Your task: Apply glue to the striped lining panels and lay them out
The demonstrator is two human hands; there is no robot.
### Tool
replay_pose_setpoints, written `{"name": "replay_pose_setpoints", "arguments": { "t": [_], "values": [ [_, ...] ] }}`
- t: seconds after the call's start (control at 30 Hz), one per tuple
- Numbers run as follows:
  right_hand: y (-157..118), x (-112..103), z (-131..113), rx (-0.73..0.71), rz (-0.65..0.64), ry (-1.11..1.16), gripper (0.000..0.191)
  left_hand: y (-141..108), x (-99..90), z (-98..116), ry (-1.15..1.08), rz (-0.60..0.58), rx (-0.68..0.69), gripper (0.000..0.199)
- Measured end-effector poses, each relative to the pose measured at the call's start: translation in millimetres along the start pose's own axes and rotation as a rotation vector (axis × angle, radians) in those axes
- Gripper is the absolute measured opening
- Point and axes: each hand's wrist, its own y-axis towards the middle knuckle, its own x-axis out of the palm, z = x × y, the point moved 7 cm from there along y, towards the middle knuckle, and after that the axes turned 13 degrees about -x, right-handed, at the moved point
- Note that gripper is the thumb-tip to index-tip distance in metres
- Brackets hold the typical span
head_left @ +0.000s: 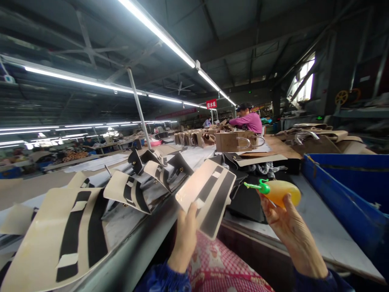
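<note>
My left hand [187,233] grips the lower left edge of a beige bag panel [194,184] with black strips and small pale tabs, tilted up over the table edge. In my right hand [284,225] lies an amber squeeze bottle [282,193] with a green nozzle [263,187] that points left toward the panel; thumb and fingers close round its body. Similar beige and black panels [42,227] stand curled on the table at left, some with small metal clasps. Dark pieces [244,202] lie stacked behind the panel and bottle.
A blue bin [343,190] stands at right beside the grey worktop [322,215]. Brown bags with clear handles [231,141] line the table farther back. A person in a pink top [247,121] works there. A metal post [139,107] rises beyond the left-hand panels.
</note>
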Motion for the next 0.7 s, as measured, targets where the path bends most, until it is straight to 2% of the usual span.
{"name": "replay_pose_setpoints", "arguments": {
  "t": [0.13, 0.3, 0.47, 0.57, 0.7],
  "values": [
    [2, 0, 8, 0.068, -0.026, 0.022, 0.057, 25, 23.8, 9, -0.001, -0.048, 0.130, 0.045],
    [22, -3, 8, 0.067, 0.026, 0.078, 0.047, 43, 31.7, 17, 0.016, -0.026, 0.194, 0.043],
    [67, 11, 12, 0.046, 0.044, 0.094, 0.031, 57, 41.0, 29, 0.043, -0.025, 0.229, 0.038],
    [100, 19, 24, 0.041, 0.037, 0.087, 0.025, 65, 46.7, 28, 0.043, -0.014, 0.235, 0.040],
    [133, 3, 57, 0.086, 0.069, 0.053, 0.023, 73, 50.4, 16, 0.087, 0.017, 0.195, 0.040]
  ]
}}
